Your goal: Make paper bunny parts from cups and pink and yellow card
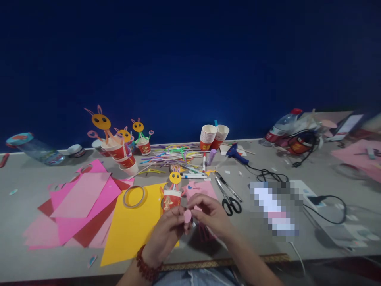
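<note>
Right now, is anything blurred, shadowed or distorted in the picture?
Head view: the pink paper at the right edge looks smeared and stretched; head view: a pixelated patch sits right of the scissors; head view: soft shadow lies below the right hand, and the blue wall is dark.

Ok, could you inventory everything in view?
Bunny-faced figures: four, yellow-faced, back left, centre
Cup stacks: two, red-white, back
Craft sticks: many, multicoloured, back centre
Markers: several, mostly white, centre
Glue gun: one, blue, right
Scissors: one, black-handled, right
Tape roll: one, greyish, on yellow sheet
Sheets: several, pink/red, left
Bottles: two, clear, both sides
Cables: several, black/white, right
Pink piece: one, between hands
Left hand: one, centre
Right hand: one, centre
</note>
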`<state>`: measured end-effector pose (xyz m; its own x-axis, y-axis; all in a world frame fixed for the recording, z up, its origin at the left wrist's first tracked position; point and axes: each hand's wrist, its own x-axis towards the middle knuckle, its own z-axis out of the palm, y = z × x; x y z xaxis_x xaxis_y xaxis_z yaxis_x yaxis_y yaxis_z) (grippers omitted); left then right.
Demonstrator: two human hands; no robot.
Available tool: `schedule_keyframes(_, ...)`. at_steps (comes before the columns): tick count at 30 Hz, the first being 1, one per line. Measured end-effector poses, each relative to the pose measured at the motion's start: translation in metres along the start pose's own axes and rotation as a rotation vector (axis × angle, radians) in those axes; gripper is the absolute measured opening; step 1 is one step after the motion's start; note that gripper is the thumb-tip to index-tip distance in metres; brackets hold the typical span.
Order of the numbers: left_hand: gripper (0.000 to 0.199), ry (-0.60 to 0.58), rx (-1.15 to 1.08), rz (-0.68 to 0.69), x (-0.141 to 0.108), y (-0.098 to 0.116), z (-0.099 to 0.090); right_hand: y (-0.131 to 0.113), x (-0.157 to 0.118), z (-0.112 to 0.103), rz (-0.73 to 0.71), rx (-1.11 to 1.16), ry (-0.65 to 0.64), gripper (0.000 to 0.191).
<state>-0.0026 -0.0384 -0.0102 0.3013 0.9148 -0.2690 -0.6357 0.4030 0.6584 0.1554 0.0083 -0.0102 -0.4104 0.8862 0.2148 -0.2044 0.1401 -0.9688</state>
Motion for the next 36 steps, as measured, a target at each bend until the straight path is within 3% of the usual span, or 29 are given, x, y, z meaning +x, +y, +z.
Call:
schedule_keyframes(3,0.021,-0.071,-0.039,-0.053,0.001,-0.004,0.0,-0.002,0.0,0.002,0.049,0.113,-0.023,0.016)
schedule_keyframes(6,0.028,-0.018,0.114,-0.057,0.0,-0.003,-0.004,-0.005,0.001,0.002,0.115,0.182,-0.016,0.018)
schedule_keyframes(8,0.032,0.111,0.365,0.078,-0.002,0.005,-0.012,-0.007,0.002,-0.001,0.147,0.162,0.022,0.02)
schedule_keyframes(12,0.028,0.497,1.009,0.559,-0.004,0.024,-0.04,-0.007,0.006,-0.01,0.239,0.088,0.117,0.027)
schedule_keyframes(13,0.032,0.577,1.125,0.586,-0.002,0.027,-0.047,-0.006,0.007,-0.012,0.256,0.075,0.129,0.028)
schedule_keyframes(15,0.051,0.625,1.299,0.536,0.002,0.027,-0.058,-0.004,0.008,-0.015,0.276,0.046,0.139,0.029)
schedule_keyframes(19,0.075,0.547,1.451,0.375,0.013,0.015,-0.066,-0.006,0.008,-0.023,0.267,-0.02,0.184,0.028)
schedule_keyframes(24,0.081,0.488,1.375,0.313,0.017,0.007,-0.06,-0.015,0.01,-0.038,0.214,-0.065,0.29,0.028)
schedule_keyframes(27,0.082,0.45,1.25,0.353,0.014,0.004,-0.057,-0.02,0.012,-0.047,0.157,-0.111,0.298,0.024)
schedule_keyframes(31,0.081,0.306,1.134,0.461,0.009,-0.003,-0.054,-0.036,0.02,-0.051,-0.069,-0.341,0.214,0.019)
schedule_keyframes(36,0.079,0.212,1.22,0.537,0.007,-0.008,-0.044,-0.06,0.034,-0.036,-0.229,-0.632,0.073,0.011)
